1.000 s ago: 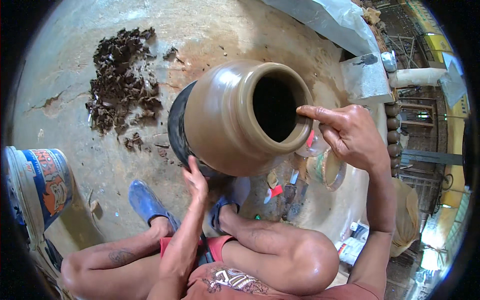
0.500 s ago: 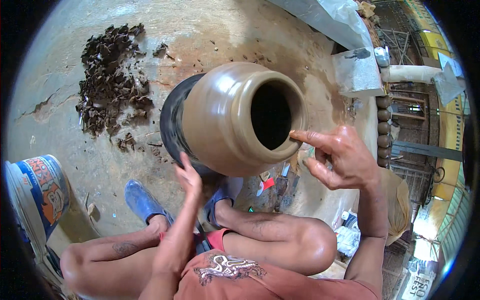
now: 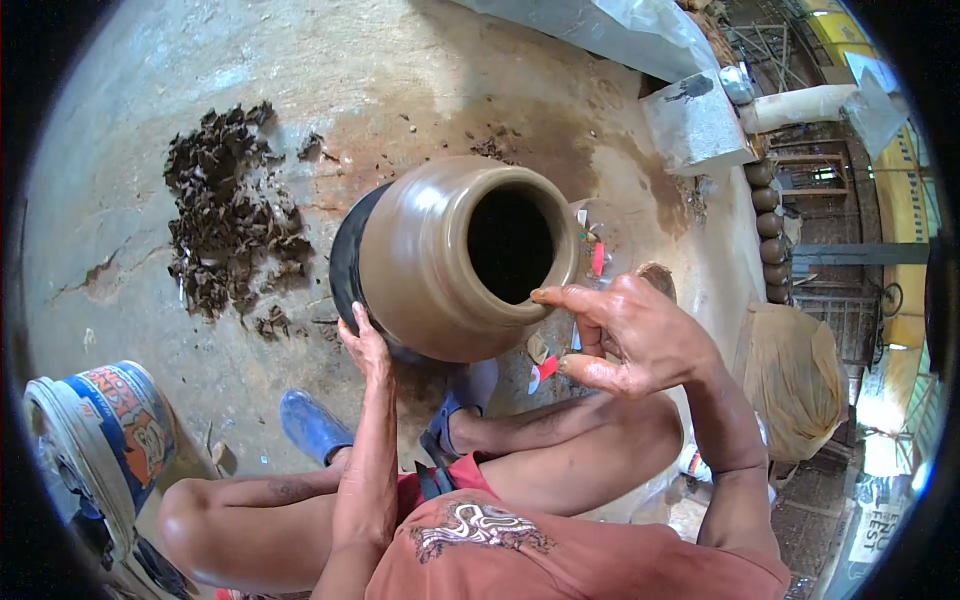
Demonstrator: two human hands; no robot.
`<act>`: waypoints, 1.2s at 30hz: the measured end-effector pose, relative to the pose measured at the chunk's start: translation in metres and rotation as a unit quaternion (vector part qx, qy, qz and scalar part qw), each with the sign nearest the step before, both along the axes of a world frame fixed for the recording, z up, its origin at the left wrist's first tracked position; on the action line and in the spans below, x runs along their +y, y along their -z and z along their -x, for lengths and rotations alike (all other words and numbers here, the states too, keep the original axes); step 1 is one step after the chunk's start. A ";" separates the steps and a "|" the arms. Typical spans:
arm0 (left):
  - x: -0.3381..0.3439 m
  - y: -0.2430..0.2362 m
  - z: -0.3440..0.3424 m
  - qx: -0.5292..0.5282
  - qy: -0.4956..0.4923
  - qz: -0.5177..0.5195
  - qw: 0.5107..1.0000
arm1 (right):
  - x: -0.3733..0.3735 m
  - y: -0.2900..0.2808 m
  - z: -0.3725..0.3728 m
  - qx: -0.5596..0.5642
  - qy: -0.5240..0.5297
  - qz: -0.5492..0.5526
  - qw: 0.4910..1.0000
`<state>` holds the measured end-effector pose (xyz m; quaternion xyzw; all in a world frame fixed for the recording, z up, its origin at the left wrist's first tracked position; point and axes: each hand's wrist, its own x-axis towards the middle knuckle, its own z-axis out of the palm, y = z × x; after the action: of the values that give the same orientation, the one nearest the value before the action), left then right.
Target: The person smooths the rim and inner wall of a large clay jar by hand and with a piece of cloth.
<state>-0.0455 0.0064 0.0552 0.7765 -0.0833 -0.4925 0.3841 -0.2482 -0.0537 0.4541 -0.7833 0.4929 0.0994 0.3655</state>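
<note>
I see a big brown clay pot (image 3: 455, 260) sitting on a round black wheel (image 3: 345, 265), right in front of my knees. My left hand (image 3: 368, 345) is pressed flat against the pot's low side, fingers close together. My right hand (image 3: 625, 330) is at the rim, on the side nearest me. Its pointing finger is stretched out and its tip touches the edge of the dark mouth. The other fingers are curled in and hold nothing.

The clay looks wet and shiny, so I think it is soft. If my right finger pushes too hard, the rim could bend or get a dent. If my left hand shoves sideways, the pot could go crooked or slide off the wheel. A nail could scratch the smooth skin.

Just under my right hand lie small red and white bits (image 3: 540, 372). My wrist could knock them. Far out past my left hand sits a pile of dark clay scraps (image 3: 225, 215), and a painted bucket (image 3: 100, 430) stands beside my left elbow, where a bump could tip it.
</note>
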 end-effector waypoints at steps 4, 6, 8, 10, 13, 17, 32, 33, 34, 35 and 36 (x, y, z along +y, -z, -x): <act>-0.006 0.022 -0.020 -0.001 -0.013 0.034 0.999 | 0.004 0.004 -0.013 -0.058 0.024 -0.025 0.998; -0.008 0.018 -0.012 -0.035 0.025 -0.009 0.999 | 0.011 0.007 -0.012 -0.078 0.034 -0.016 0.996; -0.007 0.026 -0.016 -0.014 0.001 0.006 1.000 | 0.017 0.010 -0.019 -0.128 0.109 -0.053 0.984; -0.007 0.038 -0.028 -0.030 -0.009 0.004 1.000 | 0.020 0.014 -0.024 -0.166 0.103 -0.069 0.978; -0.014 0.008 -0.013 -0.055 0.036 -0.036 0.997 | 0.032 0.020 -0.022 -0.203 0.183 0.031 0.961; -0.017 0.012 -0.024 -0.055 0.029 -0.053 0.997 | 0.023 0.039 -0.002 -0.276 0.327 0.186 0.884; 0.036 0.023 0.026 -0.083 0.050 -0.004 0.995 | 0.052 0.055 0.014 -0.079 0.205 0.214 0.952; 0.054 0.051 0.002 -0.148 0.031 -0.022 0.988 | 0.050 0.053 -0.007 -0.121 0.210 0.193 0.951; 0.063 0.046 0.019 -0.143 0.047 -0.028 0.988 | 0.054 0.057 -0.008 -0.119 0.231 0.176 0.950; 0.068 0.029 0.044 0.054 0.036 -0.047 0.997 | 0.061 0.062 -0.003 -0.119 0.216 0.205 0.947; 0.069 0.017 0.051 0.237 0.016 -0.069 0.969 | 0.067 0.065 -0.004 -0.115 0.230 0.205 0.944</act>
<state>-0.0964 0.0758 0.0377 0.6605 0.0321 -0.6731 0.3310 -0.2443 0.0129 0.3894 -0.7123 0.6243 -0.1813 0.2645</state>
